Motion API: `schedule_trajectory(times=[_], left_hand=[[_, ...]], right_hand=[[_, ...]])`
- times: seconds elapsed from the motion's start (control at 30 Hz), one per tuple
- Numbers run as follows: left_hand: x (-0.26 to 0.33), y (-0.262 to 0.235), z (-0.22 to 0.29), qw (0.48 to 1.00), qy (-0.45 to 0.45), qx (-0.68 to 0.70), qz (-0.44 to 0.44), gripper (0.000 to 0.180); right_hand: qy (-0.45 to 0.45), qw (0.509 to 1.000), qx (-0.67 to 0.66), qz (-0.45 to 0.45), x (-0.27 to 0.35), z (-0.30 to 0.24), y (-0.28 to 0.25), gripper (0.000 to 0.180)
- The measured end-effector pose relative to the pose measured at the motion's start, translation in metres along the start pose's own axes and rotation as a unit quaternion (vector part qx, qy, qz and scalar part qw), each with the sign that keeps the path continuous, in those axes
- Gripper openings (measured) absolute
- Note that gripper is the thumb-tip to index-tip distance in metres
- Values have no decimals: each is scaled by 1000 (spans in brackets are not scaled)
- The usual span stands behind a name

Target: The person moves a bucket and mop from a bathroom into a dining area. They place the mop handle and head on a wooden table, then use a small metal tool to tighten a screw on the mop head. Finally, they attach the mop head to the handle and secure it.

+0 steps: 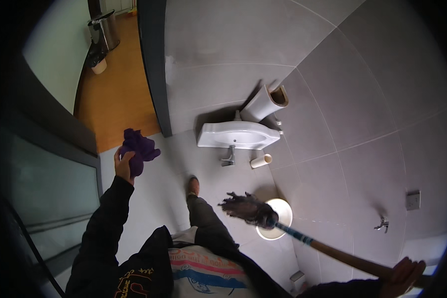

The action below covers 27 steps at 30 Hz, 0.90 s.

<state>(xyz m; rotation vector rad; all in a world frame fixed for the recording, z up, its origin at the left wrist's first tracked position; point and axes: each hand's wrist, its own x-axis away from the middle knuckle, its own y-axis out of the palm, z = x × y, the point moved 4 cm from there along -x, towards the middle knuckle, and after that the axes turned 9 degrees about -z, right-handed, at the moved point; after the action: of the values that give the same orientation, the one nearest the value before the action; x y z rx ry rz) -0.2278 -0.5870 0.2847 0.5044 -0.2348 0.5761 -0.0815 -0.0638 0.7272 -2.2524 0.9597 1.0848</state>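
Observation:
My left hand (124, 164) is closed round a crumpled purple cloth (141, 148), held out to the left near the doorway. At the lower right, my right hand (405, 276) grips the wooden handle of a mop (342, 255). The handle slants up to the left, with blue wrapping near its head. The dark, stringy mop head (246, 208) is raised and partly overlaps a round white bucket (285, 214) in the view. Whether the strands touch the bucket cannot be made out.
A white washbasin (236, 135) with its tap lies on the floor beside a white ceramic pedestal (266, 103). Near them is a short pale tube (261, 161). A wall tap (381, 225) and socket (413, 200) are at right. Bins (106, 32) stand beyond the doorway.

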Motion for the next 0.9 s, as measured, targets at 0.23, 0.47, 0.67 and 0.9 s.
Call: schedule_trajectory(times=[0.23, 0.47, 0.67, 0.9], left_hand=[[-48, -57, 52, 995, 34, 9, 91, 60], [-80, -82, 61, 984, -14, 17, 175, 65], [-96, -90, 68, 982, 19, 34, 184, 64], [-91, -103, 73, 978, 26, 52, 201, 65]], right_hand=[[83, 996, 39, -12, -99, 98, 102, 33], [86, 984, -110, -113, -180, 112, 282, 47], [59, 981, -163, -86, -189, 149, 367, 19], [112, 967, -213, -81, -151, 247, 458, 9]])
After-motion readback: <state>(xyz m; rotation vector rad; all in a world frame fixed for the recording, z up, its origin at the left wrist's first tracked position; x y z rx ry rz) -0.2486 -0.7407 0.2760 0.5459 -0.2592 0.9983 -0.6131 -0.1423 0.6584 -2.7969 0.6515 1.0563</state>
